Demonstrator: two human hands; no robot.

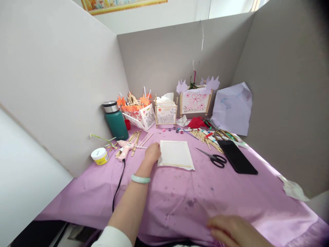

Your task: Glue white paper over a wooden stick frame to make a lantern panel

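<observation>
My left hand, with a pale green bangle on its wrist, is closed at the left edge of a flat white panel. Its fingertips pinch that edge. The panel lies on the purple cloth, with thin sticks along its borders. My right hand is low at the front right, away from the panel and blurred; its fingers are partly smeared. Left of my left hand rests a pink glue gun beside wooden sticks. Black scissors lie right of the panel.
A green bottle and a white-yellow tub stand at the left. Decorated boxes line the grey back board. On the right are a black phone, markers and loose sticks. A black cord runs toward the front edge.
</observation>
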